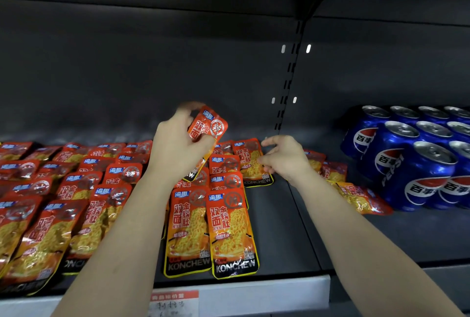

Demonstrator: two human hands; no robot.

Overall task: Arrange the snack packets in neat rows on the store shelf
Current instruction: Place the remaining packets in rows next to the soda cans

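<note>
1. Above the back middle of the shelf (277, 227), the left hand (178, 146) has its grip closed round a raised packet (209, 125), held clear above the rows (76, 202).
2. Near the back, the right hand (284, 157) reaches a lying packet (250, 164) with loosely curled fingers. Whether its grip pinches the packet cannot be told.
3. Risk: the glossy film could slip from the grip, or a forearm could drag the front-edge packets (211, 230) askew or off the shelf.
4. Room: bare shelf lies between the rows and the loose packets (356, 194) beside the cans (407, 164). The front edge is close.
</note>
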